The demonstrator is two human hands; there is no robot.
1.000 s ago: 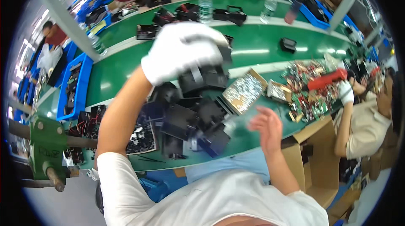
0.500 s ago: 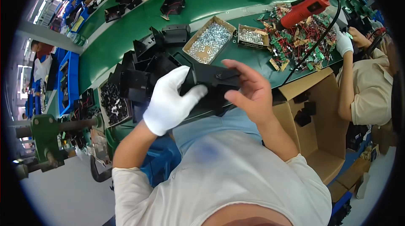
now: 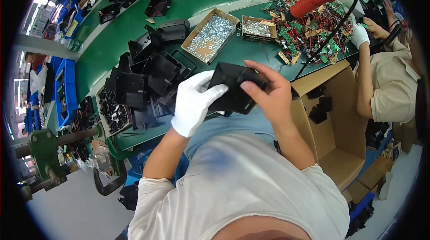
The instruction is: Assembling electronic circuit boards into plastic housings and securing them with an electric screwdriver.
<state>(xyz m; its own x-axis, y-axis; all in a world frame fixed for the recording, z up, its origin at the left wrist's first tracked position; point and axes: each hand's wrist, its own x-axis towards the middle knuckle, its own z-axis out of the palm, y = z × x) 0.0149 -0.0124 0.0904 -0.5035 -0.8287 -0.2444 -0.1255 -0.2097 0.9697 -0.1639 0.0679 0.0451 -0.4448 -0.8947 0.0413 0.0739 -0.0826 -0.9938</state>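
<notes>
Between my hands is a black plastic housing (image 3: 234, 88), held over the near edge of the bench with its broad face toward me. My left hand (image 3: 193, 101), in a white glove, grips its left side with the thumb on top. My bare right hand (image 3: 271, 91) clasps the right side, thumb on the face and fingers around the far edge. More black housings (image 3: 163, 72) lie heaped to the left of my hands. Beyond them stands a cardboard tray of small metal parts (image 3: 212, 34), with a smaller box of metal parts (image 3: 259, 28) beside it.
A red power tool (image 3: 316, 0) with a black cable rests over a pile of circuit boards and wires (image 3: 313, 38). An open carton (image 3: 338, 132) with black pieces stands at right, near a co-worker's gloved hand (image 3: 359, 35). A tray of small black parts (image 3: 114, 108) is at left.
The housing has been tilted so its broad face now shows. Both hands have shifted slightly to the right, still holding it.
</notes>
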